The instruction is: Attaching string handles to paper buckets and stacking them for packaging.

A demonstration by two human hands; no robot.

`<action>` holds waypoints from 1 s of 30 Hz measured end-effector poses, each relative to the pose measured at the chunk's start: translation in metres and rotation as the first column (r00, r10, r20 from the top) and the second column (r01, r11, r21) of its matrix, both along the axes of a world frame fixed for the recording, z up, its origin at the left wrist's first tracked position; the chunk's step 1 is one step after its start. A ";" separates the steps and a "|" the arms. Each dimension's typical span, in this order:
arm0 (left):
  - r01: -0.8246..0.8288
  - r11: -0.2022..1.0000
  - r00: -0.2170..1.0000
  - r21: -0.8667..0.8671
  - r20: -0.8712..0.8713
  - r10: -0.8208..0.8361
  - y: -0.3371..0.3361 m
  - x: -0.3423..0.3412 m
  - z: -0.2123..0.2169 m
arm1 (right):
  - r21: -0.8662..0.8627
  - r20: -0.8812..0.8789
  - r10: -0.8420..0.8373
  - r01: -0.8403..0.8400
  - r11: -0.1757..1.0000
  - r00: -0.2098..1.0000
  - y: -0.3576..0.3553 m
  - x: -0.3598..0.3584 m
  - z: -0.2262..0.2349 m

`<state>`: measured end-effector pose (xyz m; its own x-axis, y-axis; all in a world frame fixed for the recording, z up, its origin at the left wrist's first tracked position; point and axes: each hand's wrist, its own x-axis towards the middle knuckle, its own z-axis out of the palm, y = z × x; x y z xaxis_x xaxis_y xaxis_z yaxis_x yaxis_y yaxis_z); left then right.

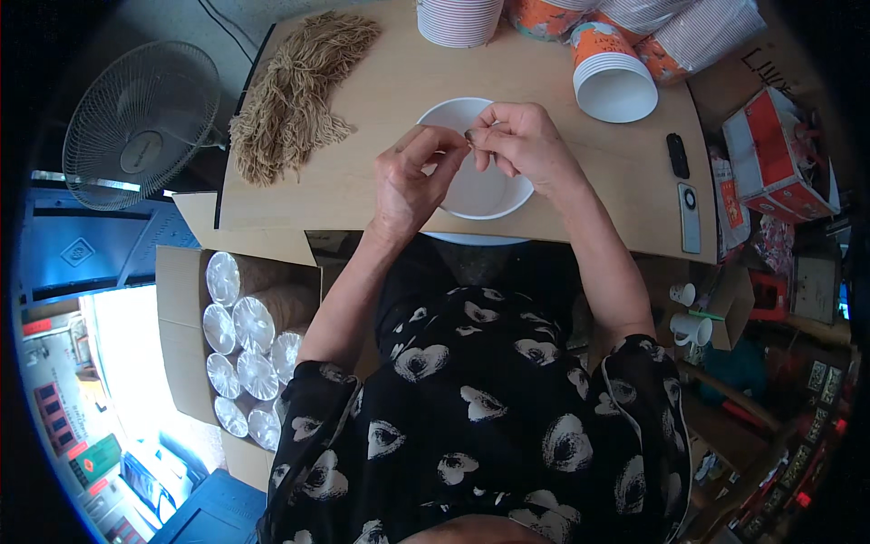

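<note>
Both my hands are over a white paper bowl at the near edge of a wooden table. My left hand and my right hand meet fingertip to fingertip, pinching a small thin piece of tan string between them above the bowl's rim. The string is mostly hidden by the fingers.
A bundle of tan strings lies at the table's left. Stacks of paper cups and bowls stand at the far edge. Two remotes lie at right. A carton of wrapped sleeves sits at lower left, a fan beyond.
</note>
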<state>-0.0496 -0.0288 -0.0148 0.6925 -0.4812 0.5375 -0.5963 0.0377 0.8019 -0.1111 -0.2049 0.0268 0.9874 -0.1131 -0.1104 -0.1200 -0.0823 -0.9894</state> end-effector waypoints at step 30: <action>0.021 0.998 0.993 -0.064 0.115 -0.014 -0.003 0.003 -0.010 | 0.089 -0.071 0.064 -0.058 0.994 0.995 -0.008 0.000 -0.004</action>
